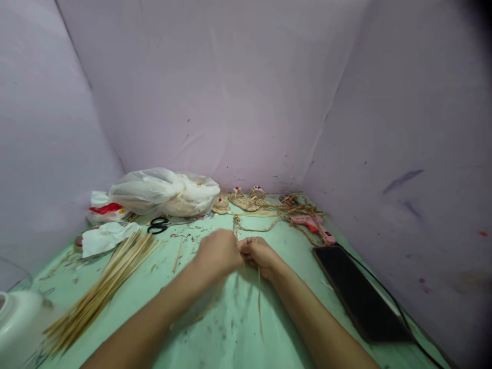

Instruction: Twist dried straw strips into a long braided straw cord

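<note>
My left hand (221, 251) and my right hand (259, 253) meet over the middle of the table, both closed. Between them is the end of a thin braided straw cord (236, 225), which rises away from my fingers and then runs off to the right along the tabletop. A loose straw strand (260, 307) hangs down below my right hand. The back of my left hand is turned to me and slightly blurred, hiding its fingertips. Right thumb and fingers pinch close to the cord's working end.
A bundle of straw strips (100, 292), black-handled scissors (158, 225) and a plastic bag (165, 192) lie left. Woven straw pieces (244, 201) with red-and-white trim stand at the back. Right are a pink glue gun (311, 224), a dark flat slab (361, 294) and a black cable (384, 292).
</note>
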`<move>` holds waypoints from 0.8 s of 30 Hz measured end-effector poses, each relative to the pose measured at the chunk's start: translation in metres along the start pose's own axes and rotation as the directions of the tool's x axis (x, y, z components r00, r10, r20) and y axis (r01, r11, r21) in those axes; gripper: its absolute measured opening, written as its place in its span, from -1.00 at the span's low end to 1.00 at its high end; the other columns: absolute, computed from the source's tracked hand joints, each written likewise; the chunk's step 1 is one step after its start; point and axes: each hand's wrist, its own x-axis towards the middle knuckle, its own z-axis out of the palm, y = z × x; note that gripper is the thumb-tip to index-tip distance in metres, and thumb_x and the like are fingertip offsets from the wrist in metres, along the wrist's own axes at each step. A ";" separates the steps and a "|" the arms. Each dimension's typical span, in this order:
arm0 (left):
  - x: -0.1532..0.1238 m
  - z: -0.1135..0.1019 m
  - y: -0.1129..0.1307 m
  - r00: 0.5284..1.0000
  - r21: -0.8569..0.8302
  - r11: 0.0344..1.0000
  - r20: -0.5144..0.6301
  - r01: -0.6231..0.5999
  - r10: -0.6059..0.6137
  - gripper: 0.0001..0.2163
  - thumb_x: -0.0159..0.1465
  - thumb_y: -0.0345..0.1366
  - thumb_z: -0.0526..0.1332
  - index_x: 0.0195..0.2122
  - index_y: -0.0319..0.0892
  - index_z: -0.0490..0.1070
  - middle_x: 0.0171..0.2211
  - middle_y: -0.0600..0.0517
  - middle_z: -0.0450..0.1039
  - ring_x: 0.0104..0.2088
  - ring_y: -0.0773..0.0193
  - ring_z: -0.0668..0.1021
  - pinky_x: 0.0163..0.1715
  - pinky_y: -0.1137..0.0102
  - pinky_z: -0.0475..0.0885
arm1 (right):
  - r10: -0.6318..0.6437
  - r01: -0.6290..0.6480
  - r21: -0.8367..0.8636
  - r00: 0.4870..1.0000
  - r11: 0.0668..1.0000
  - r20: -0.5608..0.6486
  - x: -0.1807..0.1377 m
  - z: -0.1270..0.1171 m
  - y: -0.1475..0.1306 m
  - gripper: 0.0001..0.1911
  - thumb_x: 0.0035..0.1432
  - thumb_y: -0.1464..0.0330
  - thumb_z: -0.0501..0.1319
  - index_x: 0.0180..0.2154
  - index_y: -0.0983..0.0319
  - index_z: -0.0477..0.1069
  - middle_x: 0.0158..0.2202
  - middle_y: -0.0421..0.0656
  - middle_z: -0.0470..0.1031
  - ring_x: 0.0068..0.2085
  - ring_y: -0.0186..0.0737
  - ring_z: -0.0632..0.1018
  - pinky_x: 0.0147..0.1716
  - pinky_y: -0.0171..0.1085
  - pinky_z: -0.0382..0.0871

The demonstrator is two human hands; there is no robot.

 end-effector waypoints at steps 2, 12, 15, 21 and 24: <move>0.012 -0.015 -0.008 0.993 -0.081 0.996 -0.109 0.033 -0.041 -0.87 -0.04 -0.36 0.14 -0.52 -0.29 0.44 -0.65 -0.03 0.36 -0.57 0.30 0.42 -0.54 0.48 0.20 | 0.020 -0.020 0.009 0.999 1.000 0.042 -0.001 -0.002 -0.003 -0.98 -0.31 0.50 0.07 -0.67 0.30 0.25 -0.84 -0.39 -0.03 -0.76 -0.55 -0.05 -0.72 -0.41 -0.31; 0.039 0.015 -0.034 0.878 -0.575 0.722 0.469 0.385 -0.094 -0.88 -0.16 -0.40 0.12 -0.58 -0.33 0.39 -0.71 0.03 0.33 -0.76 0.50 0.24 -0.77 0.56 -0.01 | -0.011 0.017 -0.051 0.993 0.999 0.116 0.003 -0.007 -0.001 -0.98 -0.25 0.47 0.10 -0.64 0.29 0.27 -0.83 -0.39 0.03 -0.75 -0.54 -0.02 -0.73 -0.42 -0.26; 0.042 0.019 -0.039 0.907 -0.479 0.813 0.400 0.332 -0.134 -0.92 -0.18 -0.41 0.12 -0.65 -0.31 0.36 -0.81 0.12 0.18 -0.79 0.49 0.19 -0.77 0.54 -0.01 | -0.122 0.134 -0.195 0.990 0.972 0.069 0.009 -0.006 0.005 -0.96 -0.26 0.51 0.10 -0.65 0.30 0.26 -0.78 -0.34 0.18 -0.71 -0.52 0.11 -0.70 -0.45 -0.10; 0.039 0.020 -0.032 0.915 -0.311 0.896 0.347 0.317 -0.204 -0.91 -0.13 -0.38 0.11 -0.68 -0.28 0.34 -0.86 0.13 0.11 -0.82 0.49 0.12 -0.76 0.51 -0.05 | -0.346 0.323 -0.464 0.937 0.825 0.037 0.023 -0.007 0.020 -0.98 -0.18 0.48 0.12 -0.58 0.29 0.29 -0.65 -0.26 0.36 -0.58 -0.44 0.32 -0.59 -0.46 0.10; 0.036 0.017 -0.029 0.902 -0.308 0.896 0.390 0.319 -0.187 -0.89 -0.12 -0.39 0.06 -0.68 -0.27 0.34 -0.88 0.13 0.09 -0.83 0.48 0.09 -0.76 0.51 -0.07 | -0.368 0.360 -0.454 0.927 0.815 0.074 0.022 -0.007 0.021 -0.96 -0.15 0.48 0.10 -0.57 0.30 0.29 -0.64 -0.26 0.36 -0.58 -0.45 0.31 -0.59 -0.47 0.11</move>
